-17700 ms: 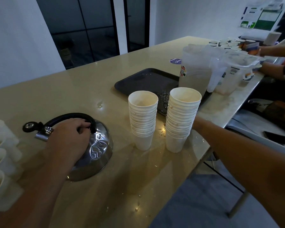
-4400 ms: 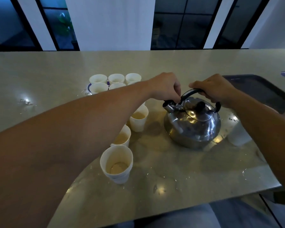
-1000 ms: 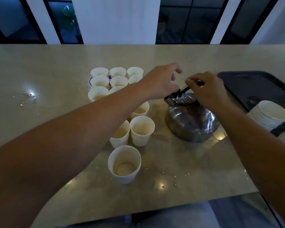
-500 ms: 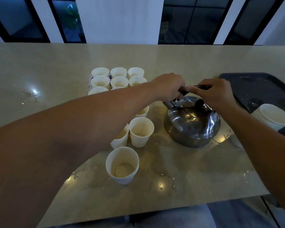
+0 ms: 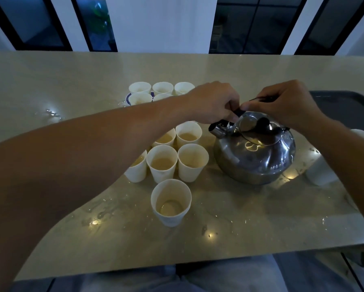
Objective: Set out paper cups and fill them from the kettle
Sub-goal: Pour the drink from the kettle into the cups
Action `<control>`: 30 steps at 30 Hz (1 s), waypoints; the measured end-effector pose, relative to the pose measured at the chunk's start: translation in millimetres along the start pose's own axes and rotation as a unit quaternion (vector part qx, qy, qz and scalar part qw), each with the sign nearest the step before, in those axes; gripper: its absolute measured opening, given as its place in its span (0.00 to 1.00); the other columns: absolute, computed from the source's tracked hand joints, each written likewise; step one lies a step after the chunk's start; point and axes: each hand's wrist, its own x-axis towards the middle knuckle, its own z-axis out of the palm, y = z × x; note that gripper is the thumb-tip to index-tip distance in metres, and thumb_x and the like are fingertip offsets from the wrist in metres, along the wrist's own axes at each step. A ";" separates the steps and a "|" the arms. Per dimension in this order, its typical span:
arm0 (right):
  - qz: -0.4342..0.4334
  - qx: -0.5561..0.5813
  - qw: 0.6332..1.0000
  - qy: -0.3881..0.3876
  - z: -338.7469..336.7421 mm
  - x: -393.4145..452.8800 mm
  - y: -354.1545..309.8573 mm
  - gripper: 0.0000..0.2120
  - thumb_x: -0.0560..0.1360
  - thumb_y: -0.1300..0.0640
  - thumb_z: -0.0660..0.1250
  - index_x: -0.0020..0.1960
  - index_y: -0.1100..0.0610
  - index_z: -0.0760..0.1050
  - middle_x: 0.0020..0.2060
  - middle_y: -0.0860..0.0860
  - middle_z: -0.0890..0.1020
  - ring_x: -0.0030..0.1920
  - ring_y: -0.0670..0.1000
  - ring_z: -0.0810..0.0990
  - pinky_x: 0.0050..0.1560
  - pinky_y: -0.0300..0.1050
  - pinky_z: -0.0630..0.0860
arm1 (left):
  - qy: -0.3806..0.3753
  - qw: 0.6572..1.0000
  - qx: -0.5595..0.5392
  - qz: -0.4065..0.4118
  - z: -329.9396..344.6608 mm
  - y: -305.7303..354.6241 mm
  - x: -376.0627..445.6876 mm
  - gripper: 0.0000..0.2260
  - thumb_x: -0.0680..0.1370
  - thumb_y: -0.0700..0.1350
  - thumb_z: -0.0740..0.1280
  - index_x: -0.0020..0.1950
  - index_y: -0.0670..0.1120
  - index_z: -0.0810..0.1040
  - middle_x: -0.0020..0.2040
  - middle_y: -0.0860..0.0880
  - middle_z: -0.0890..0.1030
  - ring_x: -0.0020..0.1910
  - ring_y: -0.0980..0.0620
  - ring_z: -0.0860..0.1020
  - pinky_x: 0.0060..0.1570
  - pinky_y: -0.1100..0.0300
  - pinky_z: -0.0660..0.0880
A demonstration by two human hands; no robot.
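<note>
A steel kettle [image 5: 254, 157] stands on the beige counter [image 5: 250, 218], its spout pointing left. My right hand [image 5: 286, 104] grips the black handle above the lid. My left hand [image 5: 214, 102] pinches the black spout lever at the handle's left end. Several white paper cups stand left of the kettle; the nearest cup [image 5: 171, 202] holds a little pale liquid. Two cups behind it [image 5: 162, 163] [image 5: 192, 162] hold more. My left forearm hides some cups.
More cups [image 5: 140, 89] stand in rows at the back. A dark tray [image 5: 345, 110] lies at the right. A stack of white cups [image 5: 322, 171] stands right of the kettle, partly behind my right arm. Water drops spot the counter.
The kettle has stayed on the counter. My left hand has closed on the spout lever and my right hand stays on the handle. A further cup now stands among the near ones.
</note>
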 end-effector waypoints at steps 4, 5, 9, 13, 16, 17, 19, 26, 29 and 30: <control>-0.033 -0.025 0.999 -0.013 -2.2 -1.1 -15.0 0.21 0.60 0.38 0.75 0.39 0.56 0.83 0.32 0.56 0.82 0.34 0.56 0.79 0.36 0.46 0.75 | -0.002 1.000 -0.016 0.010 -12.0 0.1 -11.3 0.10 0.74 0.54 0.73 0.51 0.51 0.83 0.42 0.56 0.81 0.42 0.57 0.78 0.39 0.62 0.70; -0.035 -0.028 0.999 -0.013 -2.4 -1.3 -18.0 0.22 0.60 0.38 0.75 0.39 0.56 0.84 0.33 0.56 0.83 0.35 0.56 0.80 0.36 0.45 0.74 | -0.005 1.000 -0.024 0.012 -14.3 -0.1 -14.2 0.09 0.74 0.54 0.74 0.50 0.51 0.83 0.41 0.57 0.81 0.42 0.58 0.78 0.39 0.63 0.70; -0.041 -0.034 0.998 -0.039 -3.4 -2.9 -30.2 0.22 0.59 0.38 0.75 0.39 0.56 0.84 0.33 0.55 0.83 0.36 0.54 0.80 0.37 0.48 0.77 | -0.021 0.998 -0.061 0.017 -19.0 -2.6 -25.4 0.09 0.74 0.53 0.75 0.49 0.50 0.84 0.40 0.57 0.82 0.41 0.59 0.79 0.39 0.67 0.71; -0.047 -0.050 0.995 -0.071 -1.5 -6.2 -40.9 0.21 0.59 0.38 0.75 0.40 0.54 0.84 0.33 0.51 0.83 0.37 0.51 0.80 0.35 0.43 0.74 | -0.029 0.996 -0.077 0.016 -18.4 -6.2 -31.6 0.09 0.73 0.53 0.75 0.49 0.50 0.84 0.39 0.58 0.82 0.40 0.62 0.79 0.38 0.70 0.70; -0.046 -0.064 0.993 -0.086 -2.2 -5.7 -47.2 0.21 0.56 0.34 0.73 0.38 0.50 0.83 0.33 0.50 0.83 0.36 0.50 0.80 0.36 0.43 0.74 | -0.033 0.995 -0.090 0.018 -16.3 -7.2 -34.5 0.09 0.74 0.52 0.75 0.50 0.50 0.84 0.40 0.58 0.82 0.40 0.60 0.79 0.40 0.69 0.71; -0.044 -0.067 0.993 -0.088 -2.8 -5.3 -48.8 0.20 0.56 0.34 0.73 0.36 0.49 0.82 0.32 0.48 0.83 0.35 0.49 0.80 0.36 0.43 0.74 | -0.034 0.995 -0.093 0.019 -15.6 -7.2 -35.2 0.08 0.74 0.52 0.75 0.50 0.50 0.84 0.40 0.58 0.82 0.41 0.60 0.79 0.39 0.70 0.71; -0.042 -0.072 0.992 -0.094 -3.5 -4.9 -52.2 0.18 0.55 0.33 0.72 0.35 0.47 0.81 0.31 0.47 0.82 0.34 0.48 0.79 0.36 0.42 0.73 | -0.037 0.994 -0.097 0.020 -14.4 -7.3 -36.9 0.06 0.74 0.51 0.75 0.48 0.52 0.83 0.39 0.59 0.81 0.40 0.61 0.79 0.37 0.73 0.69; -0.046 -0.088 0.987 -0.126 -4.2 -4.6 -56.8 0.24 0.54 0.33 0.72 0.38 0.52 0.84 0.32 0.51 0.83 0.36 0.51 0.80 0.36 0.44 0.75 | -0.043 0.990 -0.128 0.028 -11.8 -7.5 -41.0 0.06 0.73 0.51 0.75 0.46 0.51 0.82 0.38 0.59 0.81 0.38 0.63 0.79 0.37 0.73 0.70; -0.043 -0.095 0.985 -0.134 -5.0 -4.4 -59.2 0.25 0.54 0.32 0.72 0.38 0.52 0.84 0.33 0.51 0.83 0.38 0.52 0.81 0.38 0.47 0.77 | -0.049 0.990 -0.127 0.026 -11.5 -5.9 -40.7 0.07 0.74 0.51 0.75 0.47 0.49 0.82 0.39 0.57 0.81 0.38 0.61 0.79 0.39 0.68 0.73; -0.045 -0.097 0.985 -0.135 -5.3 -4.5 -59.8 0.25 0.54 0.32 0.72 0.38 0.52 0.84 0.33 0.51 0.83 0.38 0.53 0.81 0.39 0.49 0.78 | -0.051 0.991 -0.125 0.023 -11.4 -5.6 -40.2 0.08 0.74 0.51 0.75 0.47 0.49 0.82 0.39 0.56 0.82 0.38 0.61 0.78 0.40 0.66 0.73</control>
